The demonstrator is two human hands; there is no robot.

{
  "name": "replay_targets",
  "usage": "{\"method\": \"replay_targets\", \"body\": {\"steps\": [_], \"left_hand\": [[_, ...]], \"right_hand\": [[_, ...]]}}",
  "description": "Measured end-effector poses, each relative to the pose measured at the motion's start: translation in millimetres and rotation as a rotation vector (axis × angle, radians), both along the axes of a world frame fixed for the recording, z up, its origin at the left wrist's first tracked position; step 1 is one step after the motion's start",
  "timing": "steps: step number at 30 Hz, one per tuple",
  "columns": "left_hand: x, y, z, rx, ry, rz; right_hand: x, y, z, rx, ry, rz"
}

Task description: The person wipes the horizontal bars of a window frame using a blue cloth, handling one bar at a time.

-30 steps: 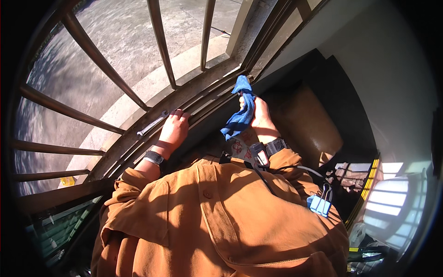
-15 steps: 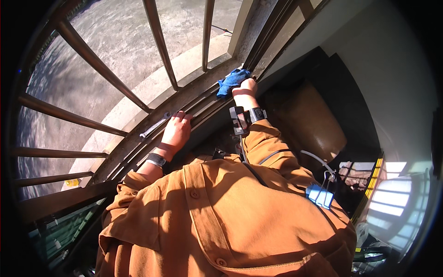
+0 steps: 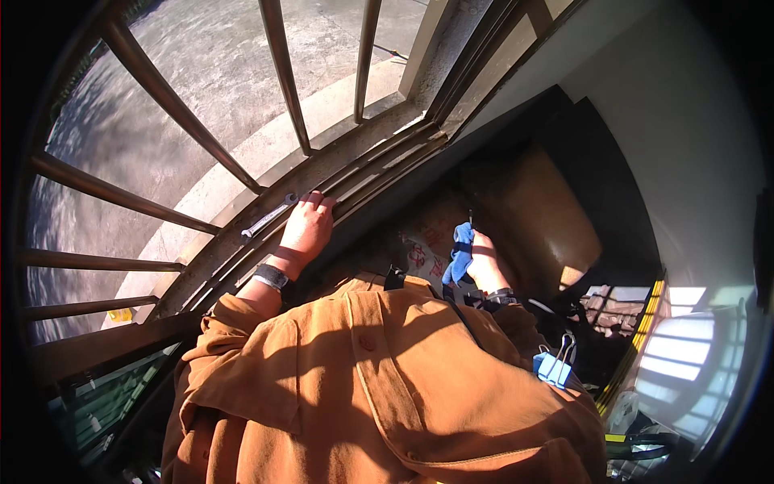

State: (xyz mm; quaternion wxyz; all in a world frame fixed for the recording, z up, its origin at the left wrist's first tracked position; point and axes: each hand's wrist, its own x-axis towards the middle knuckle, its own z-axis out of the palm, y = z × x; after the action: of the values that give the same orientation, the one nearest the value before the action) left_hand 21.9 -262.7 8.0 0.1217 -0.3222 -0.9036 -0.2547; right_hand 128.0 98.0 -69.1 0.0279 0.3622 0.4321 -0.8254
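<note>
My left hand (image 3: 307,221) rests on the metal window track (image 3: 355,190), its fingers slightly apart and bent over the rails. Beside it, on the sill, lies an open-ended wrench (image 3: 269,216). My right hand (image 3: 486,261) is closed on a blue cloth (image 3: 459,255), held away from the track, low on the room side of the window. A thin dark tip (image 3: 471,216) sticks up out of the cloth; the cloth hides what it belongs to.
Metal bars (image 3: 286,77) stand along the outer side of the sill. A brown, shiny surface (image 3: 536,214) lies below on the room side. A blue binder clip (image 3: 554,363) hangs at my right side. White wall (image 3: 685,105) rises on the right.
My right hand has lifted the blue cloth off the far right end of the track and brought it down toward my body. My left hand has stayed in place.
</note>
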Motion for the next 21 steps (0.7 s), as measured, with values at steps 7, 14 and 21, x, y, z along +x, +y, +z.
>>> {"method": "replay_targets", "body": {"steps": [7,14,21], "left_hand": [[-0.2,-3.6,-1.7,0.005,-0.019,0.022],[2.9,-4.9,-1.3,0.007,-0.018,0.04],[2.6,-6.2,-4.2,0.044,-0.011,0.042]], "right_hand": [[-25.8,-41.0,61.1,0.287,0.084,0.082],[-56.8,-92.3,129.9,0.039,0.165,0.229],[-114.2,-155.5,102.8,0.483,0.288,0.165]]}}
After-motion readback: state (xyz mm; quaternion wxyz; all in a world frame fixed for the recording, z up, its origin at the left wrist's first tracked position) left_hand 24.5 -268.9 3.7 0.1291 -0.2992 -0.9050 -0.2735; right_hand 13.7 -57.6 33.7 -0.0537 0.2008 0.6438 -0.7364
